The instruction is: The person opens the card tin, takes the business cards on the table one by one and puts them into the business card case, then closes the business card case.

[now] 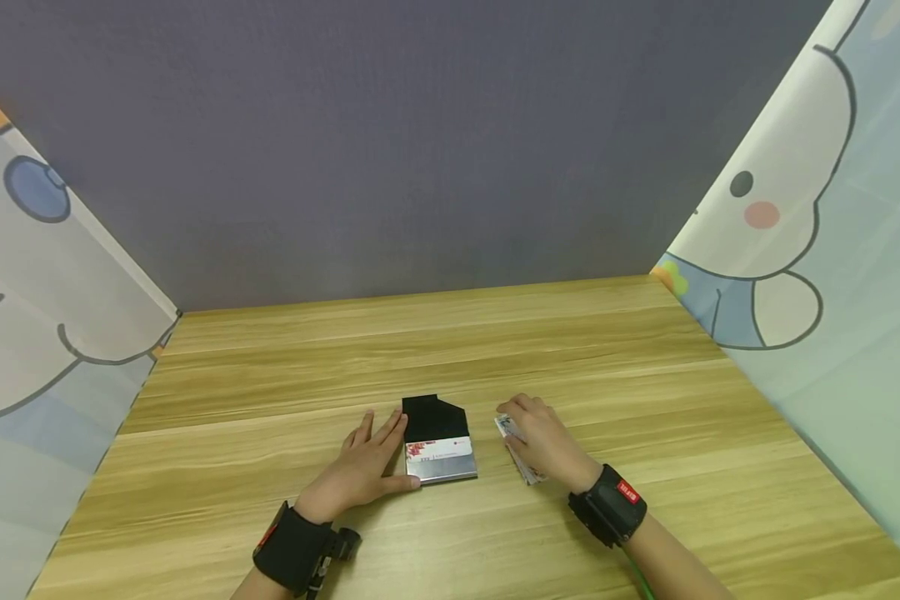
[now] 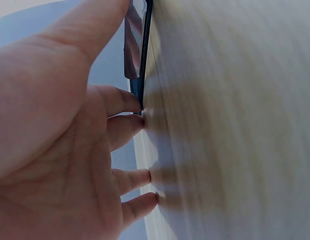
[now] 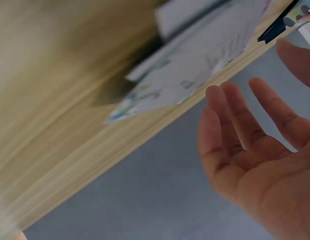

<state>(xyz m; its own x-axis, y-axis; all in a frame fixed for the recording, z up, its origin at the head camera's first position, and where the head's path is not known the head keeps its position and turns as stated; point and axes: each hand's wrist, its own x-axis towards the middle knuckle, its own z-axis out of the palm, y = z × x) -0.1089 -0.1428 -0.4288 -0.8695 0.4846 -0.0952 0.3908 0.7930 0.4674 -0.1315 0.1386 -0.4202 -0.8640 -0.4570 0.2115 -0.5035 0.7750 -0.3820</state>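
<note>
An opened card case (image 1: 436,421), black inside with a silver lower part (image 1: 441,468), lies on the table. A white card (image 1: 438,449) with a red floral print sits in it. My left hand (image 1: 363,471) rests on the tabletop at the case's left side, fingers spread, index fingertip and thumb at its edge. In the left wrist view, the fingertips meet the table beside the case (image 2: 136,45). To the right, a small stack of printed cards (image 1: 526,461) lies slanted, partly hidden under my right hand (image 1: 546,443). The right wrist view shows that hand's fingers loosely bent near the cards (image 3: 190,65).
The wooden table (image 1: 285,358) carries both hands and the cards. A dark grey panel (image 1: 405,150) rises behind it. Cartoon-printed sheets (image 1: 780,192) border the left and right sides. Black bands (image 1: 607,505) with cameras wrap both wrists.
</note>
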